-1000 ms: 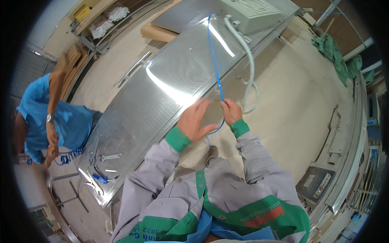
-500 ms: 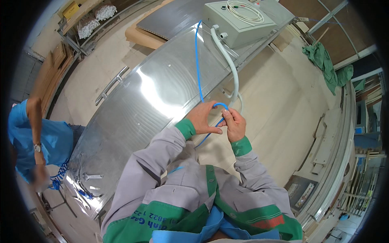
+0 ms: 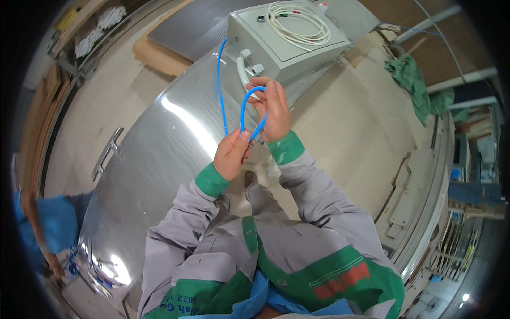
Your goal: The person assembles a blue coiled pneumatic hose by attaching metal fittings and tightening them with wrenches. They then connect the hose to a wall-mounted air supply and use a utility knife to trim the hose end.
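Between left hand [image 3: 229, 154] and right hand [image 3: 277, 114], near the edge of the metal counter [image 3: 154, 170], the blue tube [image 3: 243, 112] forms a narrow loop, its long axis running outward and slightly right. Left fingers [image 3: 243, 136] pinch the loop's near end, below and left of its crown. Right fingers [image 3: 272, 91] curve loosely at the far end; whether they grip the tube or merely touch it cannot be told

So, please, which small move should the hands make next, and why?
Perhaps the right hand should gently draw the blue tube loop smaller while the left hand holds: both sides of the loop run down to the left hand's pinch, and the right hand, looser, is at its upper right.
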The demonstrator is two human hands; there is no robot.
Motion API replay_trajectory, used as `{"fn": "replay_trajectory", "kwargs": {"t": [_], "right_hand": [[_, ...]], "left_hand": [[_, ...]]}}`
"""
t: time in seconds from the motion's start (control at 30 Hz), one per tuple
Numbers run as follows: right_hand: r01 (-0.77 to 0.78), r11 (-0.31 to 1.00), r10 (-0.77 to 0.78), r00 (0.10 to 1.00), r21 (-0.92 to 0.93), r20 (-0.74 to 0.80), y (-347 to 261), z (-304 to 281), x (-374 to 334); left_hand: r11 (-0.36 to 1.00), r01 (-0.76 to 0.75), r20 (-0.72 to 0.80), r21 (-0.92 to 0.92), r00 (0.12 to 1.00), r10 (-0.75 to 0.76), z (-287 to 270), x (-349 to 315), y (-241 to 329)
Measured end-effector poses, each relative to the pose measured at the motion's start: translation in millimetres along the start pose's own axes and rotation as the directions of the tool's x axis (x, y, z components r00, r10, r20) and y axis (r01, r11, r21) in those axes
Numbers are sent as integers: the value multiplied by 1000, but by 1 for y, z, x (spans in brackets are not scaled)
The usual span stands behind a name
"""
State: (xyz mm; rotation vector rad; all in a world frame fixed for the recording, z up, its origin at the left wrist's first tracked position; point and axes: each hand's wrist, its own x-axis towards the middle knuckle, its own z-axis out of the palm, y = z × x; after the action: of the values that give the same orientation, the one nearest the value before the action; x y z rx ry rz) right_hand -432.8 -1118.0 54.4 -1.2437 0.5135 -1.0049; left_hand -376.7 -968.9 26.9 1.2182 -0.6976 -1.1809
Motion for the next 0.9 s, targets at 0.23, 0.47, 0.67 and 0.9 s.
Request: {"fn": "replay_trajectory", "kwargs": {"t": [0.23,0.47,0.67,0.9], "right_hand": [[-528,849,520,844,30,135,39,-2,2],[-366,920,363,931,-141,-51,78,-34,59],[-377,920,364,923,-106,-120,73,-61,72],[-585,788,567,811,192,142,86,-80,72]], "left_hand": [[959,241,-177,147,960,-215,25,-11,-19],[981,192,-323,26,930,-174,32,65,-27],[874,158,-227,461,972,-56,23,107,-7],[471,202,-256,859,965,53,13,118,2]]}}
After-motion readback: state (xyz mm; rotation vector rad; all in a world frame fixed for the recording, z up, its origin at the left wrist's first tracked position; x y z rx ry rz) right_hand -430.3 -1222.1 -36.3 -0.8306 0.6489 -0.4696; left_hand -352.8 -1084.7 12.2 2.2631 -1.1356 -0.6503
